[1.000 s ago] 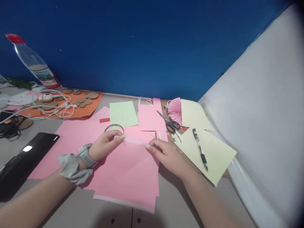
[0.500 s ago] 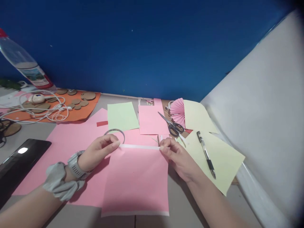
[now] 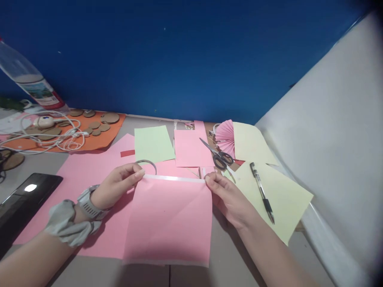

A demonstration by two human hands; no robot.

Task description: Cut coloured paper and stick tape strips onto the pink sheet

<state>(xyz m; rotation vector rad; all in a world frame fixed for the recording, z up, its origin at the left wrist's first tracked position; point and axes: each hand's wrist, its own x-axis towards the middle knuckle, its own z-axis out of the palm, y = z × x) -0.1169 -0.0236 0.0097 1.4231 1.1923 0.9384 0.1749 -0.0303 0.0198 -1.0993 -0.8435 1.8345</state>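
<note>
A sheet of pink paper (image 3: 169, 219) hangs between my hands, with a white strip (image 3: 173, 178) along its top edge and a pale band at its bottom. At the top left corner my left hand (image 3: 121, 181) pinches the paper between thumb and fingers. My right hand (image 3: 227, 195) pinches the top right corner the same way. Just behind the left fingertips lies a thin grey ring (image 3: 152, 164). Beneath is a larger pink sheet (image 3: 95, 175). Black-handled scissors (image 3: 220, 155) lie beyond my right hand.
A pen (image 3: 263, 195) rests on a pale yellow sheet (image 3: 287, 199) at right, near a pink folded fan (image 3: 225, 137). Green paper (image 3: 154, 143) lies at the back. On the left are a phone (image 3: 32, 195), cables (image 3: 68, 135), cardboard discs (image 3: 110, 118) and a bottle (image 3: 37, 87).
Both hands have drawn slightly apart along the top edge of the held paper. My left hand has shifted left and the sheet has risen a little. The view has moved slightly.
</note>
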